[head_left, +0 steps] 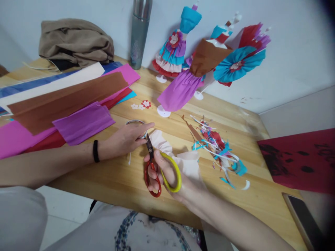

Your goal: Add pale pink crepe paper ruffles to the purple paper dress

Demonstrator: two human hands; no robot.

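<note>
My right hand point(167, 170) is closed round the scissors point(149, 150), whose handles are red and yellow and whose blades point up and left. The blade tips lie close to my left hand point(127, 139), which has a black band on its wrist. Its index finger is stretched out, and its other fingers bend round a roll of tape or ring point(143, 134) under the hand. Pale pink paper point(188, 164) lies crumpled on the table behind and beside the scissors, partly hidden by my right hand.
Coloured paper sheets point(70, 101) are stacked at left, near a brown cloth point(75, 42) and a bottle point(139, 38). Paper-dressed figures point(172, 52) stand at the wall. Small paper flowers point(146, 104) lie mid-table, scraps point(222, 150) to the right, a phone point(303, 219) at the right edge.
</note>
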